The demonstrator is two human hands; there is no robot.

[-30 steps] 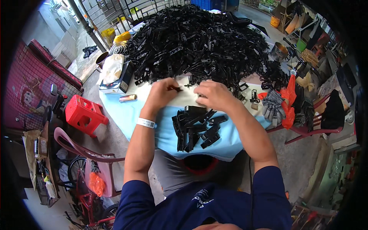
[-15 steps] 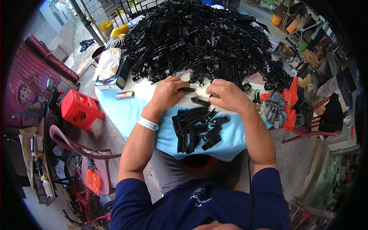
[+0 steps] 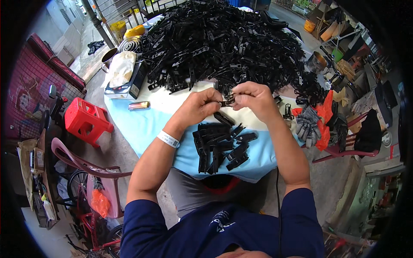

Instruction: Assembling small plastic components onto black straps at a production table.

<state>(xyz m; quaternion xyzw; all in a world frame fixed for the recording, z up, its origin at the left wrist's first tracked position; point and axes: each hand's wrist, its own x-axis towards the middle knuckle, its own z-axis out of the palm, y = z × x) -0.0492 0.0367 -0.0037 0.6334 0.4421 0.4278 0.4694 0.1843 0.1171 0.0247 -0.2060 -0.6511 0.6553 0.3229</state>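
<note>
Over the near middle of the table, my left hand pinches the end of a narrow black plastic piece. My right hand has its fingertips closed on a small black frame-like part, which meets the left hand's piece. Where the two touch is partly covered by my fingers. Just below them lies a loose black clip-like piece. Closer to me is a small heap of similar black pieces. A very large pile of black plastic parts rises beyond my hands.
The cloth-covered table carries a box and a small packet at left. Grey gloves and an orange bag are at right. A red stool and a pink chair stand to the left.
My hands have come together. The right hand moved up and left with its small part, and the left hand moved right with its piece, so the two parts now meet.
</note>
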